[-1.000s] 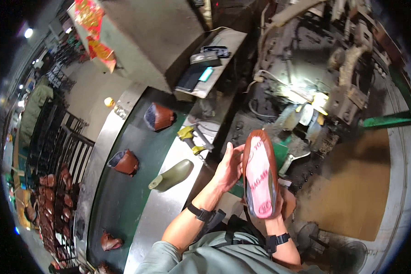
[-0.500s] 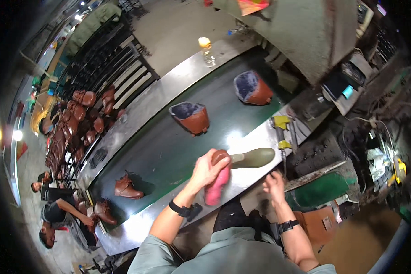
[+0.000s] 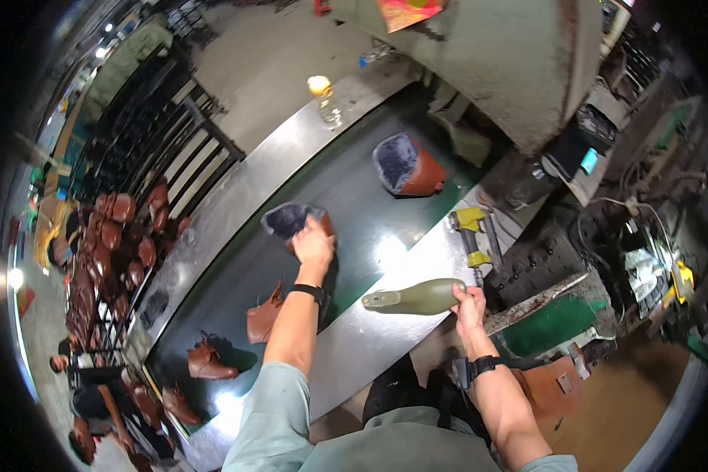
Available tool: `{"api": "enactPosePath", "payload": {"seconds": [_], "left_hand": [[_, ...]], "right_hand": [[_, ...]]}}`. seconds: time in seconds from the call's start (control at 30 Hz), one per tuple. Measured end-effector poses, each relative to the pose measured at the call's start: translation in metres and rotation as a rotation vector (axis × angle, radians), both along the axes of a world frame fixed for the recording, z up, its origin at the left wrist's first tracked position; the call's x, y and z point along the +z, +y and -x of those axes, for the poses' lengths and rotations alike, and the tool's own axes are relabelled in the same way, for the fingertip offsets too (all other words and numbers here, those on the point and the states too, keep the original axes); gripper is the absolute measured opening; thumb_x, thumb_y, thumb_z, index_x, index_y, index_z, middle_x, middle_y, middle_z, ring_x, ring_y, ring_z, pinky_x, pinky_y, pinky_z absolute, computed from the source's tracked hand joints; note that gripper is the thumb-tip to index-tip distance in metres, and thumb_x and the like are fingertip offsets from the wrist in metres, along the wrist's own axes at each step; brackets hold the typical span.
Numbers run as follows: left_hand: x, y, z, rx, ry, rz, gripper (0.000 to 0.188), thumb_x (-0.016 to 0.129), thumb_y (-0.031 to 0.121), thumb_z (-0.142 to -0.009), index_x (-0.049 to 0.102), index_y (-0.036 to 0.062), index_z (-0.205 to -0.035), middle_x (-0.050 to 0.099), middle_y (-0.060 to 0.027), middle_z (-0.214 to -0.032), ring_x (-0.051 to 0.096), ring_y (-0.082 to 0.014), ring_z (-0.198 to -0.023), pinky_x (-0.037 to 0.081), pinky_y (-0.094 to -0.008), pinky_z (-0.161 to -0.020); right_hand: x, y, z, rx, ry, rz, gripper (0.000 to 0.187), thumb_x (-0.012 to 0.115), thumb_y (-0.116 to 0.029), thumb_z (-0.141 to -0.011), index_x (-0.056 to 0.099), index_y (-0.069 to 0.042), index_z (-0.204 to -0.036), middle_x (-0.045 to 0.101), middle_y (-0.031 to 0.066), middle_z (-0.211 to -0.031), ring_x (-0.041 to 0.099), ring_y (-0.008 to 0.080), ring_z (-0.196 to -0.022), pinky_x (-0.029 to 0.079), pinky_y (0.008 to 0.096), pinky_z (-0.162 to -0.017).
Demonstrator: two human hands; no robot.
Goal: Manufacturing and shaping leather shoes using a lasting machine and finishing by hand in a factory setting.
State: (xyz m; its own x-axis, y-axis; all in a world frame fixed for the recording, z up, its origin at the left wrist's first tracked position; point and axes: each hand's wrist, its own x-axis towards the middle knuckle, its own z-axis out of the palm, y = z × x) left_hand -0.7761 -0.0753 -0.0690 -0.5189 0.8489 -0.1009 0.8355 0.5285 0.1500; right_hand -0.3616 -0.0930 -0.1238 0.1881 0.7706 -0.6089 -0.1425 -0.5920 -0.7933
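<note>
My left hand (image 3: 313,245) reaches over the dark green belt and grips the rim of a brown boot upper (image 3: 325,220) with a dark fuzzy lining. A second upper of that kind (image 3: 425,175) lies farther up the belt. Beside my left forearm sits a brown laced ankle boot (image 3: 262,318), partly covered by the arm. My right hand (image 3: 469,308) is closed around the rounded toe end of an olive-green shoe last (image 3: 425,296), held over the metal edge of the bench (image 3: 346,346).
A yellow-and-black power tool (image 3: 470,236) lies on the bench right of the belt. More brown boots (image 3: 211,360) stand at the belt's lower left. A rack of brown footwear (image 3: 106,252) is on the left, near people. A clear bottle (image 3: 326,106) stands on the far ledge.
My left hand has let go of the brown shoe with the pink sole and moved left and away to a boot upper. My right hand has taken hold of the shoe last.
</note>
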Motion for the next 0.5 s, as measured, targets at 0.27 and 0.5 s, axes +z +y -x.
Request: {"api": "enactPosePath", "payload": {"seconds": [0.27,0.5], "left_hand": [[0.185,-0.002,-0.15,-0.042,-1.532,-0.339,0.026,0.069,0.011,-0.088,0.063,0.0004,-0.111,0.069,-0.0043,-0.097,0.064,-0.0159,-0.085,0.051,-0.0355,-0.082],[0.181,-0.048,-0.321,0.787,-1.88,0.136,0.048,0.044,0.041,-0.104,0.06,0.0074,-0.135,0.064,-0.0149,-0.137,0.061,-0.0324,-0.128,0.05,-0.055,-0.108]], "right_hand": [[0.099,-0.055,-0.12,-0.336,0.063,-0.188,0.026,0.077,-0.002,-0.091,0.054,-0.007,-0.103,0.069,0.0071,-0.092,0.068,0.0175,-0.082,0.056,0.0301,-0.065],[0.217,-0.112,-0.233,-0.499,0.096,-0.304,0.041,0.075,-0.007,-0.091,0.064,-0.006,-0.131,0.069,0.0062,-0.109,0.067,0.0144,-0.094,0.053,0.028,-0.072]]}}
